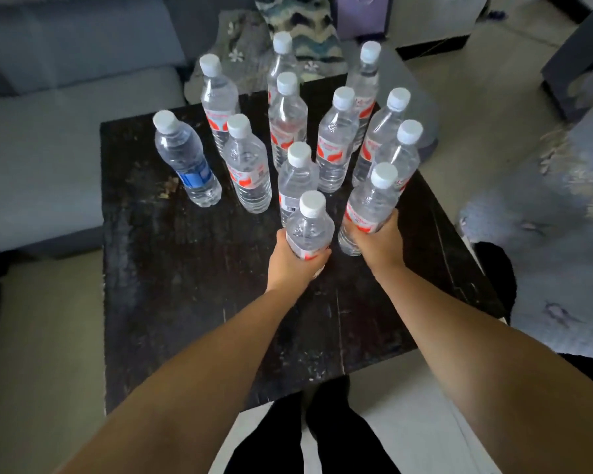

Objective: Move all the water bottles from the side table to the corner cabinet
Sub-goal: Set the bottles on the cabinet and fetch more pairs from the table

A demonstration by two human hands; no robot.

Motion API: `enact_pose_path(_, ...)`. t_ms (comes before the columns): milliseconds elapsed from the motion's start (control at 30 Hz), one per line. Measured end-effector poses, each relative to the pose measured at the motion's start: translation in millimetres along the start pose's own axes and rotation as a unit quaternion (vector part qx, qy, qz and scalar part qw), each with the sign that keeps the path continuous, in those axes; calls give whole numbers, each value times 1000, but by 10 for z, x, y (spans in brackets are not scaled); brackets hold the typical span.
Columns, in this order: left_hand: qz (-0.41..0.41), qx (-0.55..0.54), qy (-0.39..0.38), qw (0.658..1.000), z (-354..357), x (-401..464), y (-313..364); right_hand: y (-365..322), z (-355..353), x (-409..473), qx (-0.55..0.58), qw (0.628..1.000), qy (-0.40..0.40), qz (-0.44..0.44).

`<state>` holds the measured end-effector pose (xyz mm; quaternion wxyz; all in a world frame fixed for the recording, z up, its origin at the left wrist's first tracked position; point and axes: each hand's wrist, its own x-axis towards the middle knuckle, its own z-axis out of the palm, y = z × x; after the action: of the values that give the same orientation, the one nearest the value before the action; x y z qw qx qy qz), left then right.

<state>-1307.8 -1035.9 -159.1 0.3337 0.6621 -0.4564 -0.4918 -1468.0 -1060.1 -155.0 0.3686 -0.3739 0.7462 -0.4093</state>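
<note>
Several clear water bottles with white caps stand on a black side table (192,302). Most carry red labels; one at the left has a blue label (185,162). My left hand (293,263) grips the nearest bottle (309,227) round its lower body. My right hand (379,242) grips the bottle beside it (372,203), which leans slightly to the right. The other bottles cluster behind these two, toward the table's far edge. The corner cabinet is not in view.
A grey sofa (48,138) runs along the left and back of the table. Patterned cushions (298,25) lie behind the table. A pale fluffy rug (555,217) covers the floor on the right. My dark-trousered legs (322,436) stand at the table's near edge.
</note>
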Motion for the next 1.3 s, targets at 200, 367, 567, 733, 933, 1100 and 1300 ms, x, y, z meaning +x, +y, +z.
enact_pose_path(200, -4, 44, -22, 999, 48, -34, 126, 128, -351, -151, -15, 998, -62, -11)
enact_pose_path(367, -12, 62, -80, 995, 312, -81, 325, 229, -811, -225, -19, 999, -35, 23)
enact_pose_path(567, 46, 121, -221, 967, 767, -168, 677, 321, -1567, -417, 17, 998, 22, 61)
enact_pose_path(733, 117, 186, -361, 906, 1101, -403, 847, 519, -2026, -1032, 27, 986, 130, 102)
enact_pose_path(933, 172, 226, -500, 818, 1494, -1073, 825, 934, -2271, -2158, 97, 932, 302, 174)
enact_pose_path(1100, 189, 262, -609, 725, 1753, -1925, 644, 1190, -2342, -3293, 132, 884, 392, 217)
enact_pose_path(1300, 228, 318, -688, 610, 1835, -2986, 297, 1499, -2227, -4547, 158, 819, 481, 271)
